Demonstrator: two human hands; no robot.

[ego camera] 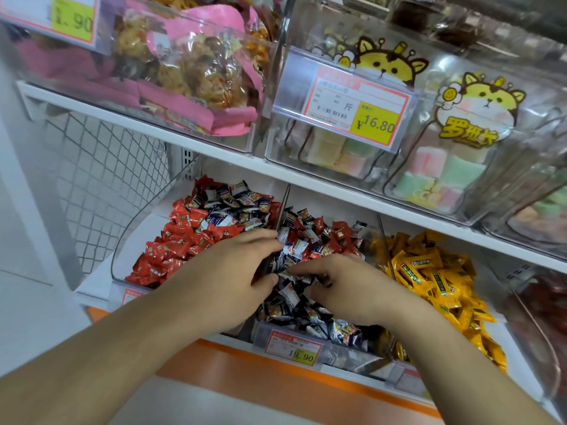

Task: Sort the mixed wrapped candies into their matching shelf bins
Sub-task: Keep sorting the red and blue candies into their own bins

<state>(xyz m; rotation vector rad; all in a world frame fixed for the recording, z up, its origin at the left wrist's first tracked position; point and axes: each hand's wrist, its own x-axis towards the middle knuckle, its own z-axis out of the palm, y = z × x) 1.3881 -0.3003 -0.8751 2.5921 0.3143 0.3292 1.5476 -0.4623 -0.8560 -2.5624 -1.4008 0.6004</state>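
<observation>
Reaching into the middle bin (322,345), the left hand (236,271) and right hand (340,286) sit close together, fingers curled into the dark-blue-and-white candies (291,299); whether either pinches a wrapper cannot be told. Red candies (175,240) fill the left bin (135,240) just beside the left hand, with blue ones mixed behind; yellow candies (429,277) lie right

— What hid under the right hand (343,289)?
— Its fingertips, buried in navy candies (291,305). The far-right bin (549,305) was cut by the edge, and the upper price tag (352,108) print blurred.
</observation>
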